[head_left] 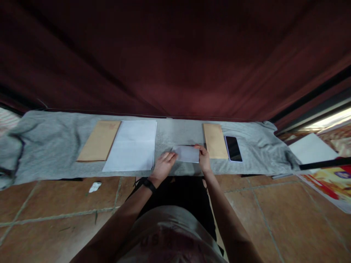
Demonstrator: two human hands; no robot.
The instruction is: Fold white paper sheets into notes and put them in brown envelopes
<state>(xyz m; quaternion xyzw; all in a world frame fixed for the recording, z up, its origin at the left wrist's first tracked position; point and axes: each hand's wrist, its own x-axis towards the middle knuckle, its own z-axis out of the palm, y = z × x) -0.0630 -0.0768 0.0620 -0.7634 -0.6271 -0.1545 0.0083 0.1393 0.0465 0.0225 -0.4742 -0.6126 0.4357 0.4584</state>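
A small white rectangle of paper [187, 153], seemingly folded, lies low over the grey cloth in front of me. My right hand [203, 157] pinches its right end between thumb and fingers. Over its left end rest the fingers of my left hand [165, 163], stretched out and close together. To the left is a stack of large white sheets [133, 146], partly beside a brown envelope [100, 141]. Just right of my right hand sits a narrower brown envelope [215, 141], or a stack of them.
A dark-screened phone [233, 148] lies right of the narrow envelope. Grey cloth [60, 142] covers the long, narrow work surface. A dark red curtain [170, 62] hangs behind it. White paper [312, 148] and a colourful printed box [330, 180] are at far right. A white scrap [94, 187] lies on the tiles.
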